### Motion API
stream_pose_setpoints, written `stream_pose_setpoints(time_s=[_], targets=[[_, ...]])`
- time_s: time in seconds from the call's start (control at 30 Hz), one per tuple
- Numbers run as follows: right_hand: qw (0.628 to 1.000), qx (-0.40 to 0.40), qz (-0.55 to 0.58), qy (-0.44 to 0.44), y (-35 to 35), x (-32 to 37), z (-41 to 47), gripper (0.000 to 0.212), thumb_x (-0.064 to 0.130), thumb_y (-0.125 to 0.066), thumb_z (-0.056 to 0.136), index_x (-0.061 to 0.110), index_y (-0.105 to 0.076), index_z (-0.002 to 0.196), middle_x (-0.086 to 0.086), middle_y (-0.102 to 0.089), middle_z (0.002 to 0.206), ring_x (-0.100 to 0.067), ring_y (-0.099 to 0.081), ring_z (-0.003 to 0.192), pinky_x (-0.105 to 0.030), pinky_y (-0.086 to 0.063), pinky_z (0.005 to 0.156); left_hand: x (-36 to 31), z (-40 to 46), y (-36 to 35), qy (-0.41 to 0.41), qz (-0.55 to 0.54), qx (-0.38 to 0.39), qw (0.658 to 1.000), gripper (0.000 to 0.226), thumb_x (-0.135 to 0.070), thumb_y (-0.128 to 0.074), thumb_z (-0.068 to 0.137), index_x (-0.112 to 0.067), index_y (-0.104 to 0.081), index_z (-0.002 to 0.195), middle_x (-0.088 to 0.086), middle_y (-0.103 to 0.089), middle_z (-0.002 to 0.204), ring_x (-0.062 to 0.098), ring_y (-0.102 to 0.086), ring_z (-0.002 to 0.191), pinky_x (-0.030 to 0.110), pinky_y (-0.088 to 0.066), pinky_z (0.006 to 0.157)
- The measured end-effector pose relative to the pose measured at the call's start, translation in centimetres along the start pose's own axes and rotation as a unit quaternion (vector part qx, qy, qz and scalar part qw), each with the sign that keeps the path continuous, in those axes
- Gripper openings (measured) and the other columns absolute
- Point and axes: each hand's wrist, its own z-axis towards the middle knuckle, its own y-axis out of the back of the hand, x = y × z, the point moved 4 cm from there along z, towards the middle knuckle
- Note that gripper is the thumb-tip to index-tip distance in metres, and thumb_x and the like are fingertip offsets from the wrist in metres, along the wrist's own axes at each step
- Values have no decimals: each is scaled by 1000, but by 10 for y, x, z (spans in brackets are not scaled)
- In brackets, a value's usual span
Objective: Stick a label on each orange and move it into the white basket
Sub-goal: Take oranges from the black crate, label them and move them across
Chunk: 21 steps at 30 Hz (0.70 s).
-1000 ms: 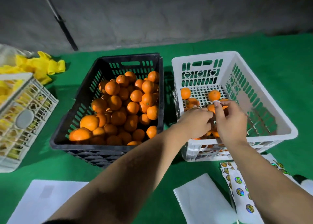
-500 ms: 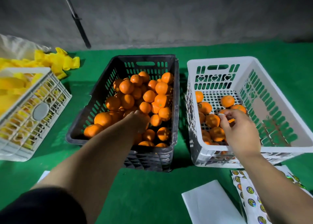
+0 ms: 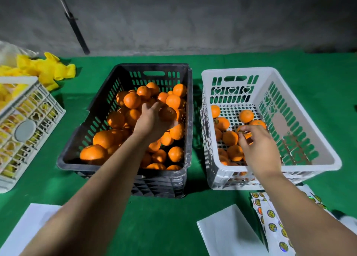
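A black crate (image 3: 100, 108) in the middle holds a heap of oranges (image 3: 116, 119). My left hand (image 3: 152, 120) is over that heap and grips one orange (image 3: 167, 114), lifted a little above the rest. To the right stands the white basket (image 3: 301, 108) with several oranges (image 3: 246, 116) on its floor. My right hand (image 3: 258, 149) hovers inside the white basket over those oranges, and its thumb and forefinger pinch a small sticker label (image 3: 241, 132). Sticker sheets (image 3: 270, 223) with round labels lie at the lower right, partly hidden by my right forearm.
A pale lattice crate (image 3: 25, 128) with yellow contents stands at the left, with yellow foam nets (image 3: 48, 70) behind it. White paper sheets (image 3: 228, 234) lie on the green table cover (image 3: 193, 217) near the front edge. A dark pole (image 3: 77, 31) leans against the grey wall.
My left hand left the white basket, reached into the black crate and picked up an orange. My right hand stayed over the white basket, still pinching a label.
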Motion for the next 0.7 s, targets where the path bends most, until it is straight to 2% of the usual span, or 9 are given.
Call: stream_pose_setpoints(time_s=[0.1, 0.17, 0.23, 0.3, 0.37, 0.43, 0.47, 0.57, 0.7], targets=[[999, 16, 28, -14, 2, 3, -1, 27, 32, -64, 100, 29, -63, 127, 8, -61, 127, -6, -59, 68, -35, -53, 61, -19, -50, 2, -86, -142, -82, 983, 57, -60, -83, 78, -51, -54, 125, -13, -44, 125, -3, -50, 113, 7, -42, 87], [996, 33, 82, -17, 8, 8, -2, 27, 30, -66, 100, 29, -65, 126, 8, -62, 129, -15, -64, 81, -25, -53, 72, -36, -95, -9, -124, -278, -85, 949, 49, -55, -85, 76, -53, -58, 117, -14, -56, 125, -2, -60, 111, 13, -51, 87], [988, 22, 150, -25, 20, 14, -10, 17, 23, -68, 100, 32, -69, 114, 9, -67, 116, -17, -64, 90, -14, -49, 74, -46, -135, -25, -119, -386, -31, 914, 51, -46, -86, 77, -47, -60, 121, -14, -67, 119, 3, -70, 102, 13, -55, 78], [970, -1, 235, -65, 33, 19, -27, 18, 16, -68, 99, 32, -71, 107, 11, -69, 98, -21, -67, 91, -28, -57, 79, -52, -165, -41, -115, -380, 15, 917, 51, -49, -81, 80, -49, -58, 125, -26, -66, 117, -3, -69, 99, 5, -50, 75], [940, 1, 331, -83, 42, 35, -54, 29, 7, -67, 99, 27, -68, 120, 5, -70, 91, -21, -69, 91, -37, -60, 83, -50, -186, -58, -104, -389, 67, 913, 50, -49, -78, 81, -51, -59, 127, -26, -66, 115, -3, -69, 99, 6, -50, 78], [915, 5, 396, -76, 48, 58, -84, 42, -3, -64, 97, 25, -64, 129, 0, -73, 90, -12, -69, 90, -25, -56, 86, -47, -198, -70, -86, -409, 96, 903, 50, -46, -80, 80, -50, -61, 126, -18, -69, 115, 4, -71, 100, 14, -53, 82], [906, 6, 415, -78, 51, 68, -98, 43, -5, -63, 97, 26, -67, 126, 1, -74, 89, -9, -69, 88, -21, -55, 85, -45, -202, -73, -72, -417, 101, 900, 50, -46, -81, 79, -50, -62, 125, -15, -70, 115, 6, -71, 100, 17, -54, 83], [888, 20, 450, -92, 57, 91, -132, 37, -2, -67, 96, 32, -76, 109, 3, -73, 85, -6, -68, 80, -18, -56, 78, -40, -208, -78, -48, -425, 83, 900, 48, -45, -82, 76, -53, -63, 120, -16, -71, 112, 6, -72, 99, 16, -54, 82], [885, 28, 458, -80, 66, 104, -152, 24, 8, -70, 95, 30, -77, 101, -13, -67, 86, -9, -62, 73, -19, -55, 70, -33, -215, -74, -39, -430, 74, 899, 48, -44, -79, 75, -54, -63, 119, -19, -71, 109, 4, -71, 96, 12, -52, 80]])
